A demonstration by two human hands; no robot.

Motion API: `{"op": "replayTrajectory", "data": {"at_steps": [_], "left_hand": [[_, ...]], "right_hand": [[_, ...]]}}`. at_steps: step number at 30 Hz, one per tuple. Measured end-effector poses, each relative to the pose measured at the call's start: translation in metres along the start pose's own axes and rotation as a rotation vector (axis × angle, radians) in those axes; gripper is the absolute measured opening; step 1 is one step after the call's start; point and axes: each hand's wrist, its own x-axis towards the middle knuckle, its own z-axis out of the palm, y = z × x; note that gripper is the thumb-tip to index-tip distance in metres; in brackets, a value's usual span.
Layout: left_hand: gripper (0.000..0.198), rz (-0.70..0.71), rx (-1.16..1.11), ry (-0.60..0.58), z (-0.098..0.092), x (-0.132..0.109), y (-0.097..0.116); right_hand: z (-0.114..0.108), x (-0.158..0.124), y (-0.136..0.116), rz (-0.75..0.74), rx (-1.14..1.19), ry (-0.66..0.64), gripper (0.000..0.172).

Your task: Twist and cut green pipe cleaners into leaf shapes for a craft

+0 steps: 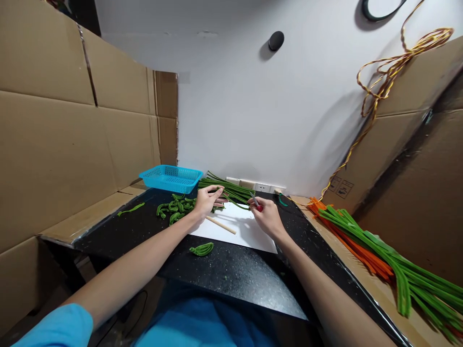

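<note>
One fuzzy green stem (236, 203) runs between left hand (210, 199) and right hand (266, 216), over white paper (249, 235).
The left thumb and fingers pinch it; the right curls snugly round a red-handled tool (259, 207), its hold on the stem unclear. Likely light, soft, bendable, best pinched near the ends; a green bundle (233, 189) lies behind.

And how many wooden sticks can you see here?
1: a wooden stick lies on the white sheet, between the wrists of the left hand and right hand. Others could be hidden under the green pile.
</note>
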Motion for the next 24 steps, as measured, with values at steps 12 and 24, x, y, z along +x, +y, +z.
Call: {"op": "replayTrajectory", "data": {"at_steps": [12,24], "left_hand": [[0.031,0.084,0.087,0.031,-0.0013,0.0000,-0.0040],[0.023,0.064,0.119,0.035,-0.0019,0.0001,-0.0036]], "right_hand": [[0.0008,0.0002,0.0019,-0.028,-0.051,-0.045,0.030],[0.0032,0.0003,0.0072,-0.055,-0.066,-0.064,0.029]]}}
